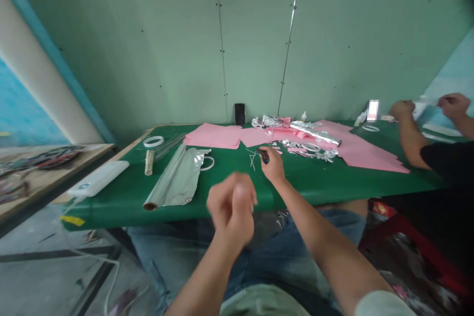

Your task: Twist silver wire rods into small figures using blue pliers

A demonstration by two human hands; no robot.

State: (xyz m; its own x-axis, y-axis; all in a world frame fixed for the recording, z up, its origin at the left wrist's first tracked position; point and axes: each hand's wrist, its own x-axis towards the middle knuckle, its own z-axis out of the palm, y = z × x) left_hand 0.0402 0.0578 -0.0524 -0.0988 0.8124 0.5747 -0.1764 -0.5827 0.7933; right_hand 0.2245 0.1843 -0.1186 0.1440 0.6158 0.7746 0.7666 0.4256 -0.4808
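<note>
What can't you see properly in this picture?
All in the head view:
The small dark thing in the right hand: the fingers cover most of it.
The left hand: motion blur hides whether it holds anything.
The pixelated patch: its blocks hide what is there.
The white piece by the co-worker's hands: too small and too covered to name.
</note>
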